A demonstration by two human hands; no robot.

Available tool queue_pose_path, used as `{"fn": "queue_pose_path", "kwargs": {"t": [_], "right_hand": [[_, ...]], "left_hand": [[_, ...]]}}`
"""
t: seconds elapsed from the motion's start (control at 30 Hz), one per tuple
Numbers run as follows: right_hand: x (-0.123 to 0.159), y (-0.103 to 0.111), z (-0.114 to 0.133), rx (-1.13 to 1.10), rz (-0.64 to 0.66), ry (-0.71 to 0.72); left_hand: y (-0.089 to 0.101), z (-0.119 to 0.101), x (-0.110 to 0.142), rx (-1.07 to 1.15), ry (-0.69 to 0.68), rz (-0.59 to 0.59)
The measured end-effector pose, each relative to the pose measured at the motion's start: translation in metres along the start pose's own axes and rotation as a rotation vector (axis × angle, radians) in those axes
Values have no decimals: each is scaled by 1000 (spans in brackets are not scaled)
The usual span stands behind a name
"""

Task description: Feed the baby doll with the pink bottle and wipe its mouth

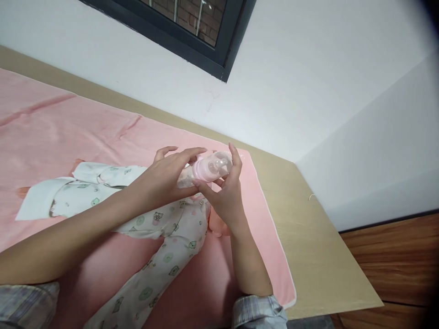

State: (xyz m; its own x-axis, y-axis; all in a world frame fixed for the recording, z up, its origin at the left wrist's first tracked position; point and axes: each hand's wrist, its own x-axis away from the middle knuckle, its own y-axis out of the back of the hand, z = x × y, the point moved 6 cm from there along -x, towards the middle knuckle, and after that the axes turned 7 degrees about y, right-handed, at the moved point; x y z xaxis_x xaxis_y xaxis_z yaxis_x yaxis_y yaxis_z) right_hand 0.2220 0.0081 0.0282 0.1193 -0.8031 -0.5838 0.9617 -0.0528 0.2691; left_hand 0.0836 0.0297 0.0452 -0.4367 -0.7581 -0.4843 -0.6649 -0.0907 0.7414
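Note:
A baby bottle [210,167] with a pink collar and a clear cap is held above the pink mat. My left hand [164,179] wraps around the bottle's body from the left. My right hand [224,194] grips it at the pink collar and the cap, fingers curled around them. Under both hands lies a doll in a white romper [171,228] printed with small green bears, its legs pointing toward me.
A pink mat [68,132] covers a tan tabletop [308,246]. A white wall and a dark window frame [219,59] stand behind. Wooden floor [394,265] shows at the right. Plaid sleeves cover my forearms near the bottom edge.

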Motion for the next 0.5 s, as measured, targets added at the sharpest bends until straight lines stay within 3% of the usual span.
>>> {"fn": "queue_pose_path", "kwargs": {"t": [0.17,0.3,0.4,0.5], "right_hand": [[-3,15,1,35,-59,3],[-9,54,-4,136,-188,33],[-12,95,-21,271,-308,26],[-11,138,-51,458,-446,-20]], "left_hand": [[1,2,2,-5,-25,-14],[8,0,8,8,-45,40],[7,-9,20,68,-130,280],[2,-30,42,139,-353,614]]}}
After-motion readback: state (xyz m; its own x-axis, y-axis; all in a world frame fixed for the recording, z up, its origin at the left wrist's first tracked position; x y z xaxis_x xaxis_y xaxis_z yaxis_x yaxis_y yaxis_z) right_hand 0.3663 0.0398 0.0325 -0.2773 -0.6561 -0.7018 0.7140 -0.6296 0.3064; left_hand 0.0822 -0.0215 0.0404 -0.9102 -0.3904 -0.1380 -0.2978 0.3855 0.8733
